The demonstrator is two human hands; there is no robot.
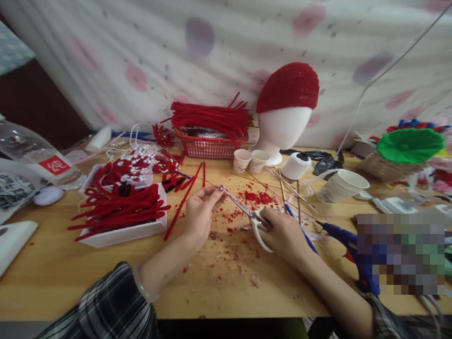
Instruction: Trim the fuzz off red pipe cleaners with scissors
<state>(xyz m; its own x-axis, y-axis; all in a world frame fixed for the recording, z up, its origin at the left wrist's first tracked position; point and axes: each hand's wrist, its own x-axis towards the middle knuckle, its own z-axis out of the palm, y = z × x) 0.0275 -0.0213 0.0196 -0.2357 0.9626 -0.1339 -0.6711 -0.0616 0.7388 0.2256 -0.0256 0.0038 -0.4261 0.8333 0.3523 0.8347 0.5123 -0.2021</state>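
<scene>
My right hand (287,235) grips a pair of scissors (261,233) by the pale handles, blades pointing left toward my other hand. Thumb and fingertips of my left hand (201,212) are pinched together right at the scissor tips. What they hold is too small to make out. Below and behind the blades, red fuzz clippings (259,198) are scattered over the wooden table (197,292). Left of my left hand lie loose red pipe cleaners (185,200), near a white box (122,235) heaped with more red fuzzy strips.
A red basket (212,147) of pipe cleaners and a white mannequin head (284,127) with a red cap stand behind. Paper cups (242,161) and a thread cone (295,165) sit nearer. On the right lies a blue glue gun (348,242); at left, a plastic bottle (38,155).
</scene>
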